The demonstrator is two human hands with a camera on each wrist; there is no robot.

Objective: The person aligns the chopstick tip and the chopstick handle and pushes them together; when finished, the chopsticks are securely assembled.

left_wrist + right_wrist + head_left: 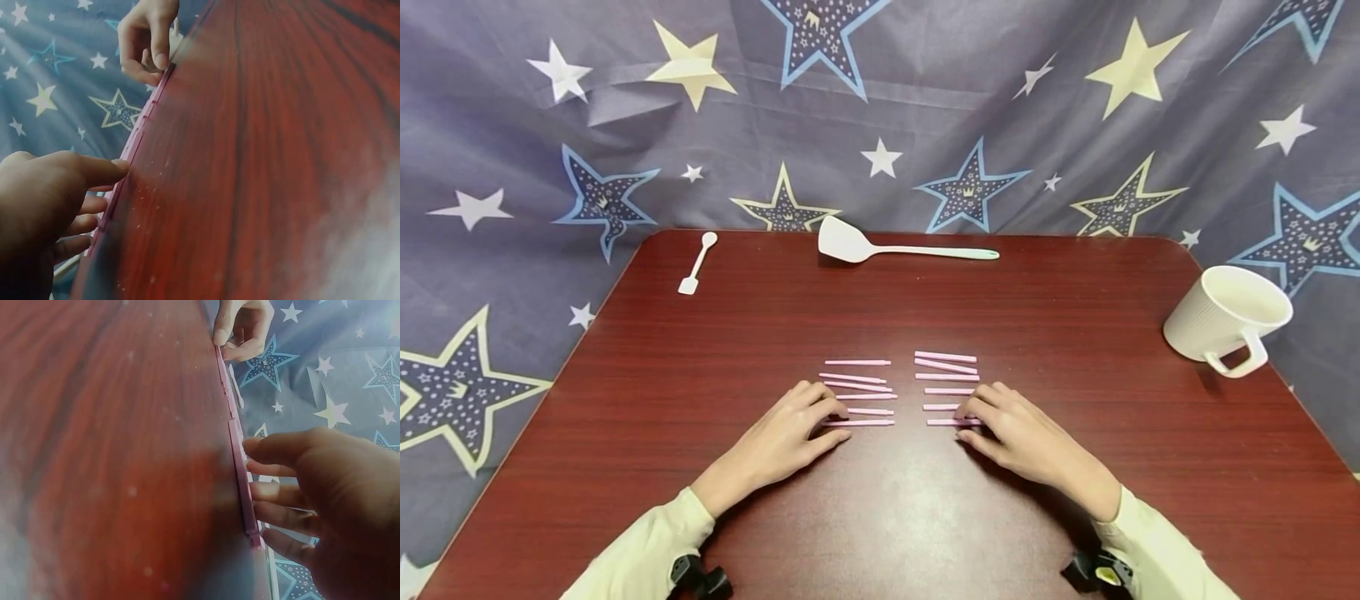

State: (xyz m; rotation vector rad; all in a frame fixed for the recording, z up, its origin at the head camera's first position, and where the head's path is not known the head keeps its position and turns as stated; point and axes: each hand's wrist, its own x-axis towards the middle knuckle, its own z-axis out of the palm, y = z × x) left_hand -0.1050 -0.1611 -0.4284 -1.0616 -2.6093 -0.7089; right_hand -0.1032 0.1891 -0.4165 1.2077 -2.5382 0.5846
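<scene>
Two columns of slim pink sticks lie side by side on the table, each stick pointing left to right. My left hand [793,425] rests at the outer end of the left sticks [872,422], its fingertips over the nearest ones and the thumb just in front. At the outer end of the right sticks [943,422], my right hand [1018,429] lies in the same way, fingers relaxed. Both wrist views show a gap between thumb and fingers, in the left hand [53,194] and the right hand [344,494], beside the row of sticks [242,481].
A white spatula [846,242] lies along the table's back edge. Left of it is a small white double-ended spoon [697,265]. A white ribbed mug [1198,321] stands at the right, handle toward me. Behind the brown table [1045,300] hangs a star-patterned cloth [925,108].
</scene>
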